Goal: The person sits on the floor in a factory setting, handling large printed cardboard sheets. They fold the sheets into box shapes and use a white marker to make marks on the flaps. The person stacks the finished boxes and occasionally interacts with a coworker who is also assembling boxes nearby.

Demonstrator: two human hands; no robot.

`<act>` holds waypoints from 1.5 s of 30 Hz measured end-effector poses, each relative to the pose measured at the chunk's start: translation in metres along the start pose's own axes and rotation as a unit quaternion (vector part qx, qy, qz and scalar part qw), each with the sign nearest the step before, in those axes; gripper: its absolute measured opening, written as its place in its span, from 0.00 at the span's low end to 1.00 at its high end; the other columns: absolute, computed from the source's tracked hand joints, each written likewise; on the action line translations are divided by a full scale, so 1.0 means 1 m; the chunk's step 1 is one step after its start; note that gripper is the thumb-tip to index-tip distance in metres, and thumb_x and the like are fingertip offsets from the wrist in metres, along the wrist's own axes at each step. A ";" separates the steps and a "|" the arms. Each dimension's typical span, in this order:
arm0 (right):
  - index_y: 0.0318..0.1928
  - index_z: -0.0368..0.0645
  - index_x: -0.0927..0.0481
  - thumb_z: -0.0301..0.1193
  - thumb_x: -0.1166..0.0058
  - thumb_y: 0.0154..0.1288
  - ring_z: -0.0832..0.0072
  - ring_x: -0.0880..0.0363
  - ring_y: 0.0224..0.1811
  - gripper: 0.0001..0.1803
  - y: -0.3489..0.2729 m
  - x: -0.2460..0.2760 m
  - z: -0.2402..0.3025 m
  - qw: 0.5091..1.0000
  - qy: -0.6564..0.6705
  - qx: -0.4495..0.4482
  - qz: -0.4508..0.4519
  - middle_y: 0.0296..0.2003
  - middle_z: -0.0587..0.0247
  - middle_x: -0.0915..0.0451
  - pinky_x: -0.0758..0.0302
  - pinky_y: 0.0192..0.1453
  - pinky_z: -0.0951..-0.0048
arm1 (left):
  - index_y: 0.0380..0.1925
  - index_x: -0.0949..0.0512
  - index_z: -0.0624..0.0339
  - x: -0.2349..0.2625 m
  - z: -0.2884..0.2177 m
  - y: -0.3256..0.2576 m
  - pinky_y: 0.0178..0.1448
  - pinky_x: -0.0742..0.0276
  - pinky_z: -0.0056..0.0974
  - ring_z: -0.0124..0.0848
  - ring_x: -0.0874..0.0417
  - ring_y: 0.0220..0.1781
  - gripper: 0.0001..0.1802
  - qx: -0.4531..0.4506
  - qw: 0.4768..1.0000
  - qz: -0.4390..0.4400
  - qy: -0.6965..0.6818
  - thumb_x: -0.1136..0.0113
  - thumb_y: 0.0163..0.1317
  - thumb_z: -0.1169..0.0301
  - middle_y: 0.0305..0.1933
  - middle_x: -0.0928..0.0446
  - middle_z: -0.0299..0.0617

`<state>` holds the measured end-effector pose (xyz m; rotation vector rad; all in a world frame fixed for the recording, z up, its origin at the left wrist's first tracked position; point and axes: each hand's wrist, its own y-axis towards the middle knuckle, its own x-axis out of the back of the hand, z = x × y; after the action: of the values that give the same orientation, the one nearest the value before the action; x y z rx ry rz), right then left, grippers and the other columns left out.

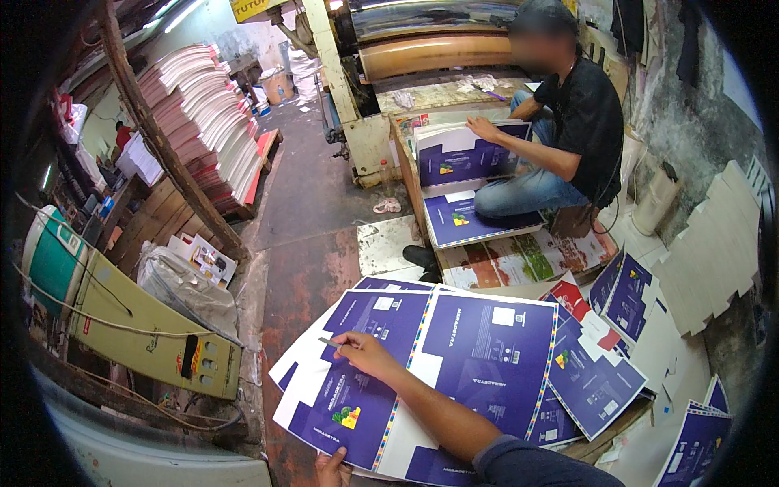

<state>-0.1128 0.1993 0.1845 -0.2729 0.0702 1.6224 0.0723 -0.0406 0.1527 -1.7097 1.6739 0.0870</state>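
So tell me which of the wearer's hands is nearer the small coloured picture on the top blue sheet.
Left. The left hand grips the sheet's near edge just below the coloured picture; the right hand, holding a thin tool, rests farther up the blue sheet.

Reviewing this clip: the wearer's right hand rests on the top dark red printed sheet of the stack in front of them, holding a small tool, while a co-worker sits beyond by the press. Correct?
Not quite. In the head view the top printed sheet under the right hand is dark blue, not dark red. The rest holds: that hand pinches a small tool, and a co-worker sits beyond by the press.
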 end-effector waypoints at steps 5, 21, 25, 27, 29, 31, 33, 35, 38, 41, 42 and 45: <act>0.51 0.40 0.20 0.28 0.50 0.66 0.88 0.31 0.26 0.15 0.000 0.002 -0.003 1.000 0.003 0.012 -0.003 0.35 0.69 0.18 0.34 0.30 0.83 | 0.66 0.37 0.62 -0.004 -0.010 -0.005 0.65 0.29 0.45 0.38 0.26 0.60 0.32 0.058 0.994 -0.060 0.074 0.42 0.60 0.82 0.60 0.29 0.43; 0.50 0.39 0.19 0.28 0.50 0.65 0.85 0.28 0.31 0.15 0.001 0.004 -0.004 1.000 0.009 0.008 -0.008 0.35 0.67 0.17 0.32 0.35 0.81 | 0.62 0.38 0.68 0.005 0.002 0.005 0.65 0.26 0.51 0.45 0.23 0.60 0.28 0.006 1.000 0.020 0.009 0.46 0.61 0.83 0.60 0.28 0.53; 0.52 0.43 0.20 0.29 0.50 0.67 0.88 0.29 0.28 0.15 0.003 0.004 -0.006 1.000 -0.010 0.004 0.004 0.36 0.69 0.17 0.33 0.31 0.83 | 0.62 0.38 0.68 0.003 0.003 0.003 0.65 0.25 0.50 0.44 0.23 0.60 0.28 0.001 1.000 0.011 0.002 0.47 0.61 0.83 0.60 0.28 0.53; 0.52 0.44 0.20 0.29 0.50 0.67 0.87 0.28 0.30 0.15 0.001 0.001 -0.004 1.000 -0.010 -0.003 -0.005 0.36 0.69 0.17 0.32 0.33 0.83 | 0.62 0.37 0.68 -0.005 0.000 -0.002 0.64 0.24 0.50 0.44 0.22 0.59 0.27 -0.010 1.000 0.008 0.004 0.47 0.61 0.83 0.60 0.28 0.53; 0.52 0.43 0.20 0.29 0.49 0.67 0.86 0.26 0.31 0.15 0.000 -0.002 -0.002 1.000 0.000 -0.015 -0.002 0.37 0.68 0.17 0.31 0.34 0.82 | 0.61 0.37 0.68 0.002 0.000 0.001 0.63 0.23 0.50 0.44 0.22 0.58 0.27 0.012 1.000 -0.003 0.010 0.46 0.60 0.83 0.58 0.27 0.52; 0.51 0.40 0.20 0.28 0.49 0.65 0.83 0.24 0.33 0.14 0.000 0.001 -0.003 0.999 0.019 -0.031 0.002 0.36 0.65 0.16 0.29 0.36 0.80 | 0.60 0.36 0.68 0.002 0.000 0.000 0.62 0.22 0.50 0.43 0.22 0.58 0.27 0.016 1.000 -0.013 0.010 0.45 0.60 0.83 0.57 0.26 0.51; 0.52 0.42 0.20 0.29 0.47 0.66 0.87 0.28 0.28 0.15 0.003 0.001 -0.011 1.000 0.022 -0.020 -0.009 0.36 0.67 0.16 0.32 0.31 0.82 | 0.60 0.36 0.67 -0.007 -0.004 0.000 0.60 0.21 0.50 0.43 0.21 0.57 0.27 0.007 1.000 -0.014 0.013 0.44 0.60 0.83 0.56 0.25 0.51; 0.53 0.42 0.21 0.29 0.47 0.66 0.87 0.28 0.28 0.16 0.002 0.003 -0.011 0.999 0.039 -0.028 -0.009 0.36 0.68 0.16 0.32 0.32 0.83 | 0.59 0.34 0.66 -0.002 -0.003 0.001 0.62 0.23 0.50 0.42 0.22 0.58 0.26 0.023 0.999 -0.022 0.007 0.42 0.59 0.83 0.56 0.24 0.50; 0.54 0.43 0.21 0.30 0.48 0.68 0.86 0.24 0.34 0.15 0.000 0.000 -0.004 0.999 0.012 -0.044 0.007 0.38 0.67 0.16 0.29 0.37 0.82 | 0.58 0.33 0.65 0.001 0.000 0.000 0.63 0.24 0.50 0.42 0.22 0.58 0.26 0.021 0.999 -0.027 0.009 0.42 0.59 0.84 0.56 0.24 0.49; 0.53 0.43 0.21 0.30 0.48 0.69 0.87 0.25 0.32 0.15 0.000 0.000 -0.003 0.999 0.007 -0.044 0.008 0.38 0.68 0.16 0.28 0.38 0.82 | 0.59 0.33 0.65 -0.001 -0.001 0.000 0.64 0.25 0.50 0.43 0.22 0.58 0.26 0.014 1.000 -0.019 0.002 0.43 0.59 0.84 0.57 0.25 0.49; 0.53 0.43 0.21 0.30 0.48 0.68 0.88 0.26 0.31 0.15 0.000 0.001 -0.004 0.999 0.010 -0.042 0.007 0.38 0.68 0.17 0.28 0.38 0.82 | 0.59 0.33 0.66 -0.001 0.000 0.001 0.64 0.25 0.50 0.43 0.22 0.58 0.26 0.014 1.000 -0.015 -0.001 0.43 0.59 0.84 0.57 0.25 0.49; 0.53 0.39 0.22 0.30 0.49 0.67 0.84 0.25 0.31 0.16 0.000 0.001 -0.003 0.999 0.018 -0.028 0.006 0.37 0.64 0.16 0.30 0.33 0.80 | 0.59 0.34 0.66 -0.003 -0.002 0.002 0.64 0.25 0.49 0.44 0.22 0.58 0.27 0.020 1.000 -0.014 -0.009 0.43 0.59 0.84 0.57 0.25 0.50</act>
<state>-0.1129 0.1994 0.1814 -0.3463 0.0540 1.6332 0.0694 -0.0387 0.1554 -1.6984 1.6276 0.0542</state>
